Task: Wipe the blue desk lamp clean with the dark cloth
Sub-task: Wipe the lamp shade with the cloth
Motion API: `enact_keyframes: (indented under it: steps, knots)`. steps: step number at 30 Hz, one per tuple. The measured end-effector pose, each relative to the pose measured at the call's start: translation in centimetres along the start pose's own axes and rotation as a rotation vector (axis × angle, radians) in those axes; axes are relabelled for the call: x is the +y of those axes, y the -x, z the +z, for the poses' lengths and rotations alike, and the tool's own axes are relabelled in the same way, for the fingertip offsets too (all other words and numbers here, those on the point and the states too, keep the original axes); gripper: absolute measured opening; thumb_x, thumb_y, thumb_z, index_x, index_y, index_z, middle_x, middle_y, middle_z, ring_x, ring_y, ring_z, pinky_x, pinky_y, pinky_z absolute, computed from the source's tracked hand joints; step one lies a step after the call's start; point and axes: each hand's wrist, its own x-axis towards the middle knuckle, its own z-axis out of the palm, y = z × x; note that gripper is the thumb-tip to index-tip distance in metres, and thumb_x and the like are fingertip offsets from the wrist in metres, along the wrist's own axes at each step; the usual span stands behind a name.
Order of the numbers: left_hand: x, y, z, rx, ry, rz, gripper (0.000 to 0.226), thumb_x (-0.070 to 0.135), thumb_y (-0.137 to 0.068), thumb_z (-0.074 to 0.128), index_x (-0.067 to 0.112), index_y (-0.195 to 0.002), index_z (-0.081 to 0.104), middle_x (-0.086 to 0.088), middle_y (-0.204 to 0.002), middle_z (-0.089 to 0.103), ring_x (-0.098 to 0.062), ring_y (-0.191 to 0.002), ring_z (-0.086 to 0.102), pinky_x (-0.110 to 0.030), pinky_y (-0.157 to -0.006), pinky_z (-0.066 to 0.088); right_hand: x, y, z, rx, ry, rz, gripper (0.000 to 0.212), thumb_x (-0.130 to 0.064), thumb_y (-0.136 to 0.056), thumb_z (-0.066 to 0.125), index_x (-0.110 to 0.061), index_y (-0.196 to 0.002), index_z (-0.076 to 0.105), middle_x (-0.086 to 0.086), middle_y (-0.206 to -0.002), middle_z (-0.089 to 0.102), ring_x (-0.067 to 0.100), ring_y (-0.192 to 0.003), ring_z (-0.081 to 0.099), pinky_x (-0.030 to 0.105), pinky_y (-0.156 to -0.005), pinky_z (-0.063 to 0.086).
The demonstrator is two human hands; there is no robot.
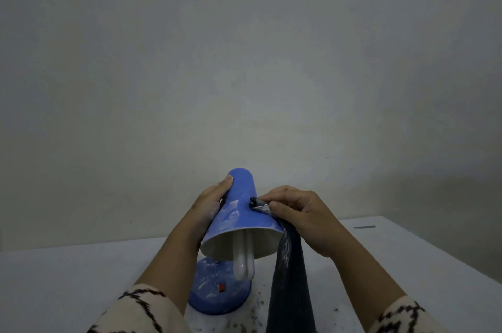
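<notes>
The blue desk lamp [241, 207] stands on the white table [68, 278], its cone shade tilted toward me with a white bulb [244, 262] showing inside. White smears streak the shade and the round blue base [217, 292], which has a small red switch. My left hand [209, 202] grips the shade's left side, thumb near its narrow top. My right hand [296, 216] pinches the dark cloth [290, 278] and presses a bunched corner of it onto the shade's right side. The remainder of the cloth hangs down to the frame's bottom edge.
Dark crumbs and white dust [255, 313] lie on the table around the base. A small dark strip [364, 227] lies at the table's far right. A plain wall [244, 61] rises directly behind the table.
</notes>
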Motion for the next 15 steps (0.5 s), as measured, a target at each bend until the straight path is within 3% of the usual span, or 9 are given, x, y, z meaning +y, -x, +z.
enact_keyframes:
  steps: [3,8,11,15]
  knots:
    - [-0.3,-0.4,-0.4,-0.049,0.022,-0.025,0.048,0.041,-0.092,0.046,0.003,-0.119,0.057,-0.023,-0.12,0.061,-0.041,-0.108,0.058,-0.05,-0.1,0.044,-0.6,-1.2,0.3,-0.025,0.061,-0.004,0.022,-0.01,-0.089,0.056,-0.025,-0.094,0.071,-0.004,-0.097,0.063,0.011,-0.096,0.061,0.024,-0.087,0.05]
    - [-0.5,-1.1,-0.5,-0.101,0.028,0.024,0.036,0.036,-0.095,0.043,0.008,-0.103,0.064,-0.01,-0.091,0.073,-0.025,-0.084,0.068,-0.035,-0.079,0.052,-1.1,-3.3,1.0,-0.022,0.186,-0.014,0.019,-0.012,-0.088,0.058,-0.018,-0.1,0.072,-0.01,-0.096,0.058,0.01,-0.09,0.058,0.007,-0.076,0.046]
    - [-0.4,-1.5,-0.3,-0.07,-0.018,0.074,0.031,0.033,-0.097,0.04,0.014,-0.09,0.063,0.0,-0.069,0.074,-0.013,-0.063,0.07,-0.027,-0.065,0.052,-1.0,-3.9,1.4,0.027,0.186,-0.004,0.018,-0.015,-0.088,0.059,-0.018,-0.101,0.071,-0.006,-0.098,0.057,0.015,-0.095,0.058,0.007,-0.076,0.045]
    - [-0.5,-1.4,-0.2,-0.064,-0.026,0.091,0.032,0.032,-0.096,0.041,0.009,-0.098,0.063,-0.007,-0.085,0.07,-0.019,-0.073,0.067,-0.03,-0.068,0.051,-0.6,-3.7,1.6,0.083,0.131,0.008,0.018,-0.016,-0.088,0.059,-0.019,-0.101,0.071,-0.002,-0.102,0.059,0.017,-0.1,0.058,0.018,-0.084,0.046]
